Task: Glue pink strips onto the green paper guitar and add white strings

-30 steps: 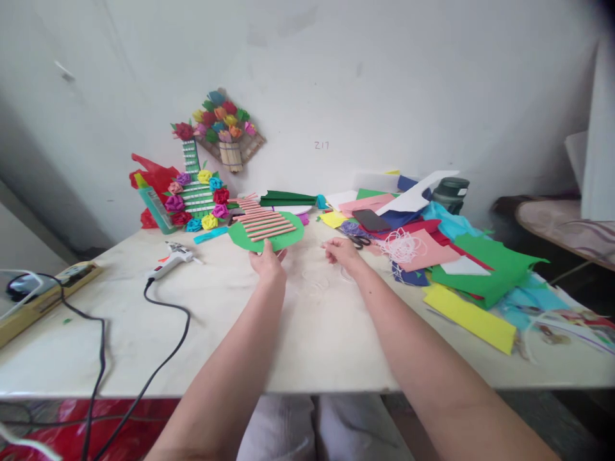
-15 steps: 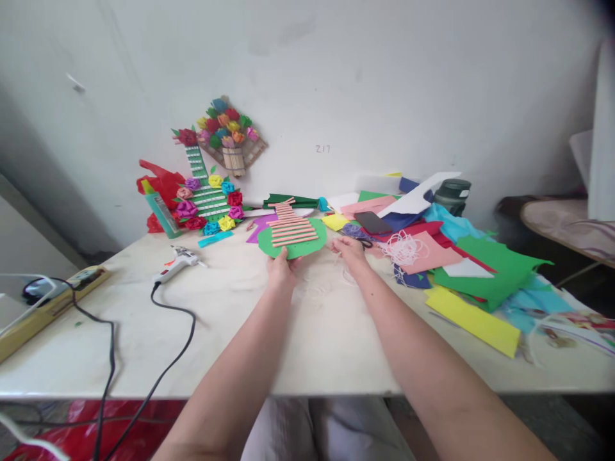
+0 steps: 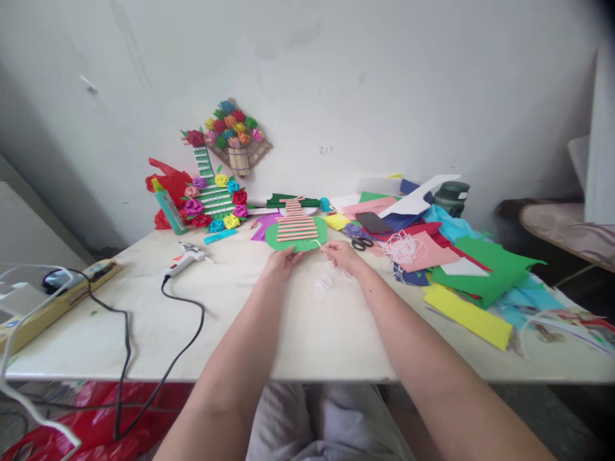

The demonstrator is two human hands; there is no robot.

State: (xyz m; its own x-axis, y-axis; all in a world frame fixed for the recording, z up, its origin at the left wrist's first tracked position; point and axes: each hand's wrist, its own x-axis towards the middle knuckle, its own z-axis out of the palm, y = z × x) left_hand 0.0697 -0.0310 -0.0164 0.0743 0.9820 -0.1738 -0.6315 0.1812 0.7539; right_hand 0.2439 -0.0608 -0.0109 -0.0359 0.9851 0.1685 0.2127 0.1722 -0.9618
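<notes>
A green foam or card piece (image 3: 302, 246) with rounded ends lies in front of me, with several pink paper rolls (image 3: 296, 228) laid in rows across it and up a narrow neck. My left hand (image 3: 284, 261) grips its near edge, thumb on top and fingers underneath. At the right edge of the piece, my right hand (image 3: 342, 256) pinches a thin white string (image 3: 317, 242) whose end lies over the green surface. Loose loops of string (image 3: 319, 286) rest on the table below the hands. Black-handled scissors (image 3: 361, 244) lie just beyond my right hand.
To the left are a hot glue gun (image 3: 185, 257) with its black cord, a power strip (image 3: 62, 307), a glue bottle (image 3: 170, 208) and a flower-trimmed guitar shape (image 3: 216, 203). Coloured sheets (image 3: 485, 262), a phone (image 3: 373, 223) and tangled white string (image 3: 403, 248) crowd the right.
My right hand has come slightly closer to the green piece, and the string end now lies over its right edge. The green piece has tilted flatter. The camera view has shifted slightly.
</notes>
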